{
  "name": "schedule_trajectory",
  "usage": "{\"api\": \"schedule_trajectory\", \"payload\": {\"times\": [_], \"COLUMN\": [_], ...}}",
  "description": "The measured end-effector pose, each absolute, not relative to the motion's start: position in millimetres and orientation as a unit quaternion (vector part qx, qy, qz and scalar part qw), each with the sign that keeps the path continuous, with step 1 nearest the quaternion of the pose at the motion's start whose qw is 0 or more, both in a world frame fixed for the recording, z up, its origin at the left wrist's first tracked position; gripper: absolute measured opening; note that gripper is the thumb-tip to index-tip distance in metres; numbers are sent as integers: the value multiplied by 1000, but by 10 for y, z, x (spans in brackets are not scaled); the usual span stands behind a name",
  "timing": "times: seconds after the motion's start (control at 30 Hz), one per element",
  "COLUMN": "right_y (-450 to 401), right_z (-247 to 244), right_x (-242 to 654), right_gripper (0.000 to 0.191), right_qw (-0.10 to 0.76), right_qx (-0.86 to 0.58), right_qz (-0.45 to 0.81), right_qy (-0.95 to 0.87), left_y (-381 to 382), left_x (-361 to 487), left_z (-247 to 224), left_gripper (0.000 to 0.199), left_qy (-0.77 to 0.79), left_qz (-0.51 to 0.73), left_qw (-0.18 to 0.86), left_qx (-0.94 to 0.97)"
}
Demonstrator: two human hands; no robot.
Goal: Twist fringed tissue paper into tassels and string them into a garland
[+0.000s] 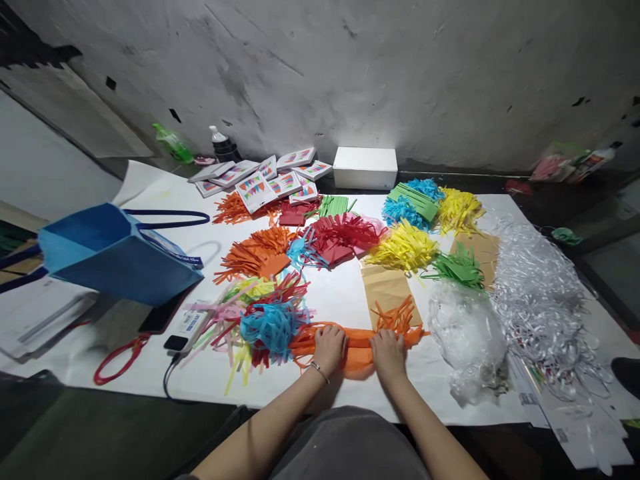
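Note:
In the head view a sheet of orange fringed tissue paper [358, 360] lies at the near middle of the table, its cut strips spreading to both sides. My left hand [329, 349] grips its left part, fingers curled over the far edge; a bracelet circles that wrist. On the right part my right hand [389, 353] has its fingers bent over the paper too. The thumbs are mostly hidden. Close to my left hand sits a blue tissue tassel bundle [270, 328] on red, pink and yellow strips. Beyond my right hand, more orange strips [397, 315] lie on a brown paper sheet [385, 287].
Orange [260, 250], red [345, 237] and yellow [403, 247] tassel bundles lie farther back, before printed packets [255, 192] and a white box [365, 168]. At left stand a blue bag [115, 257] and a power bank [187, 328]. Plastic bags [467, 337] and white ribbon [540, 293] fill the right.

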State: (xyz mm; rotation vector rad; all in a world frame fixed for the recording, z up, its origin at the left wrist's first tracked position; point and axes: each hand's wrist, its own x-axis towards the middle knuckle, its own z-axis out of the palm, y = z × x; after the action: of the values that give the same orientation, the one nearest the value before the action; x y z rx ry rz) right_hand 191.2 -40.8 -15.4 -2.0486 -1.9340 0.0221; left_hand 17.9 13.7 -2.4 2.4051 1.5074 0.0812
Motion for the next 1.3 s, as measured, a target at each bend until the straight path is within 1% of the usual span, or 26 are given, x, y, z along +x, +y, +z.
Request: {"api": "schedule_trajectory", "payload": {"times": [0.17,0.3,0.37,0.47,0.57,0.63,0.7,0.83,0.93,1.03,1.17,1.3], "right_y": [-273,-341,-375,-395,-400,-405,-407,-428,-488,-534,-486,-409], "right_z": [-120,-155,-198,-243,-232,-216,-220,-281,-295,-242,-132,-76], "right_x": [1856,1826,1814,1812,1803,1776,1746,1797,1954,2073,2028,1893], "right_gripper": [15,10,11,15,13,8,7,13,13,13,12,12], "right_qw": [162,169,169,171,175,176,174,168,170,171,159,146], "right_qx": [-733,-663,-626,-616,-629,-631,-622,-605,-613,-639,-690,-714], "right_qz": [-10,6,17,23,25,27,27,26,25,27,25,16], "right_qy": [-661,-729,-761,-769,-757,-755,-763,-778,-771,-750,-706,-684], "left_y": [280,317,294,216,141,124,135,177,173,136,104,130], "left_x": [313,308,284,237,198,186,177,108,18,-20,64,162], "left_z": [-18,35,73,95,44,-8,-47,-64,-59,-50,-21,-4], "left_gripper": [26,24,23,23,21,19,17,20,19,16,20,16], "left_qy": [550,546,545,520,450,419,406,384,369,388,468,508], "left_qz": [-4,-15,-15,19,76,91,90,83,78,73,73,68], "left_qw": [143,148,148,135,117,126,147,176,190,183,144,119], "left_qx": [823,824,825,843,882,895,897,902,906,900,869,851]}}
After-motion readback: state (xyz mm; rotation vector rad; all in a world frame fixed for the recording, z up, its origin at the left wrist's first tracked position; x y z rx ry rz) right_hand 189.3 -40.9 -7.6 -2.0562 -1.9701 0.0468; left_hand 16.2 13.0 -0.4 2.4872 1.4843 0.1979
